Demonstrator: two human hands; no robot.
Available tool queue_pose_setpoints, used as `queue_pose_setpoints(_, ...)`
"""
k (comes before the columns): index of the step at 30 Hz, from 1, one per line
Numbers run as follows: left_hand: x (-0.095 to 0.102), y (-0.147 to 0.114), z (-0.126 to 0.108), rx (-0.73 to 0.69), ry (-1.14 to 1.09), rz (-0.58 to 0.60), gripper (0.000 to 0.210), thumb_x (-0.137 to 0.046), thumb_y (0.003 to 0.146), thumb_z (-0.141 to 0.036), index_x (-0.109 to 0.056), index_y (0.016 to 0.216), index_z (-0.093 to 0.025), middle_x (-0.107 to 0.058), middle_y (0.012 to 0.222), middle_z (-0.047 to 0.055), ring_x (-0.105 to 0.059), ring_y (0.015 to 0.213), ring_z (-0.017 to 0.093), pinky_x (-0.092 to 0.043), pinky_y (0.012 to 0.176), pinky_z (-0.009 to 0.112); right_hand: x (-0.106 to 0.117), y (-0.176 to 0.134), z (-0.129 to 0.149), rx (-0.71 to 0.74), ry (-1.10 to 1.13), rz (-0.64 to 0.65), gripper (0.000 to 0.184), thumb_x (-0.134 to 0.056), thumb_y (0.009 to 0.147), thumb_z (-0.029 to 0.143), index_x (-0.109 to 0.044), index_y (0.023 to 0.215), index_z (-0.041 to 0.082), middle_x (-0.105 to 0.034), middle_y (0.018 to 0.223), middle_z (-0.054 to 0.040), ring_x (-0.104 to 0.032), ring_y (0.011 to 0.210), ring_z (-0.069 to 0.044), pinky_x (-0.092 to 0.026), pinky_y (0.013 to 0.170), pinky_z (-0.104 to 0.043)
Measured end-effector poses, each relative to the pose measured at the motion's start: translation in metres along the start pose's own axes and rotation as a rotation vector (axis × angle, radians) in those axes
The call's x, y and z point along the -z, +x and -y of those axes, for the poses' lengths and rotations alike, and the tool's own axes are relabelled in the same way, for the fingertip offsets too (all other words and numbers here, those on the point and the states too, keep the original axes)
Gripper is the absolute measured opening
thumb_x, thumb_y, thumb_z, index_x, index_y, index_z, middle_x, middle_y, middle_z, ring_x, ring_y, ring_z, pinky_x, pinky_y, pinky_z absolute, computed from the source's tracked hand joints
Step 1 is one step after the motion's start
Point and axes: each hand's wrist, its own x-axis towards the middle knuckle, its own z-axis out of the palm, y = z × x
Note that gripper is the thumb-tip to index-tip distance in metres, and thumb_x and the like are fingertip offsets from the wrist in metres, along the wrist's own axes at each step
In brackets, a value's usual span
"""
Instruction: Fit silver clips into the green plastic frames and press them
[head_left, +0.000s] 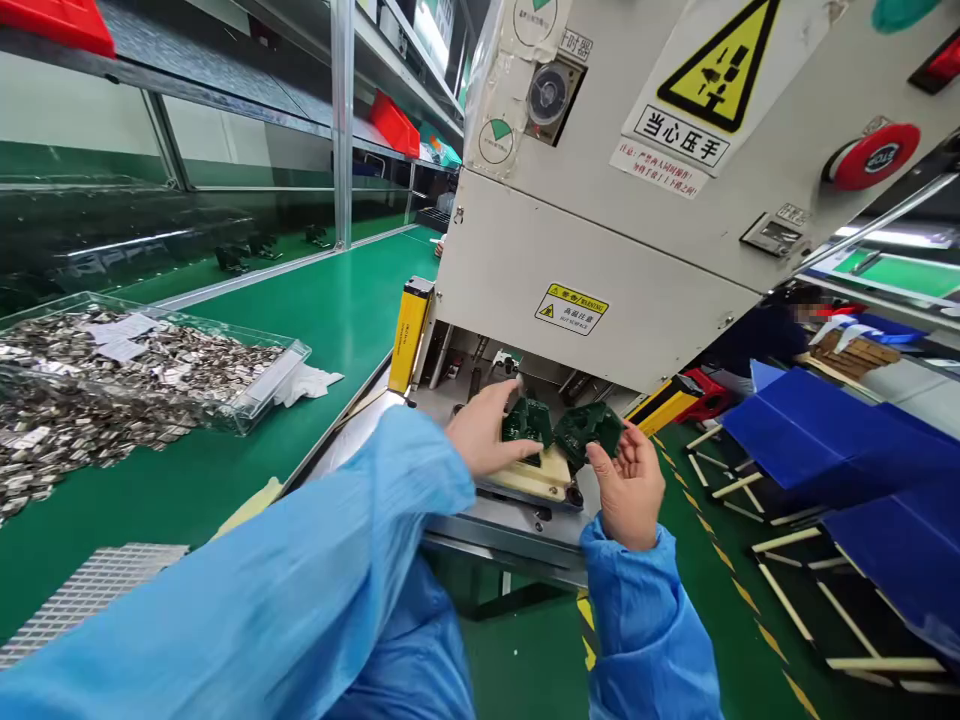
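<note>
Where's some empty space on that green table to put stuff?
Bare green tabletop shows between the crumpled white sheet and yellow post, and between the metal pieces and white grid. Crowded: by the cream fixture, where the left hand, right hand and dark green parts sit close.

Green floor (pixel 540 660), grey metal shelving (pixel 225 65)

mid-frame, we see a dark-green angular part (pixel 525 425) on a cream rectangular block (pixel 551 478), below a grey boxy metal machine (pixel 600 270); left, small silvery metal pieces (pixel 187 360) in a clear rectangular plastic tray (pixel 271 385); right, blue flat panels (pixel 817 425) over cream tubular racks (pixel 785 602).
</note>
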Motion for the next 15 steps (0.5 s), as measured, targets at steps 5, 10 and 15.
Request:
queue_pose_setpoints(5,-0.011,0.008,0.012,0.132,-0.386,-0.102,0.082,-0.079,0.065,-0.037,-0.044,0.135,-0.013,-0.065,0.116,0.013,-0.064,0.105,0.027,-0.05,0.099,0.044,-0.005,0.015,0.002,-0.004,-0.059,0.196,0.06,-0.077,0.071,0.047,-0.054,0.118,0.018,-0.066,0.11,-0.0131,-0.063,0.101,-0.028,-0.052,0.085,-0.043)
queue_pose_setpoints(10,0.041,-0.071,0.015,0.303,-0.48,-0.111,0.077,-0.08,0.06,-0.034,-0.05,0.129,-0.016,-0.063,0.114,0.007,-0.062,0.108,0.024,-0.047,0.104,0.042,-0.031,0.021,0.018,0.066,-0.258,0.505,0.059,-0.074,0.072,0.054,-0.057,0.117,0.02,-0.068,0.105,-0.0094,-0.063,0.098,-0.028,-0.051,0.085,-0.043)
queue_pose_setpoints(15,0.064,-0.147,0.054,0.517,-0.42,0.005,0.062,-0.079,0.064,-0.039,-0.057,0.119,-0.022,-0.059,0.123,0.008,-0.054,0.12,0.027,-0.043,0.108,0.043,-0.023,0.015,0.018,0.066,-0.308,0.58,0.061,-0.069,0.078,0.058,-0.054,0.125,0.021,-0.067,0.112,-0.0093,-0.062,0.106,-0.029,-0.048,0.094,-0.045)
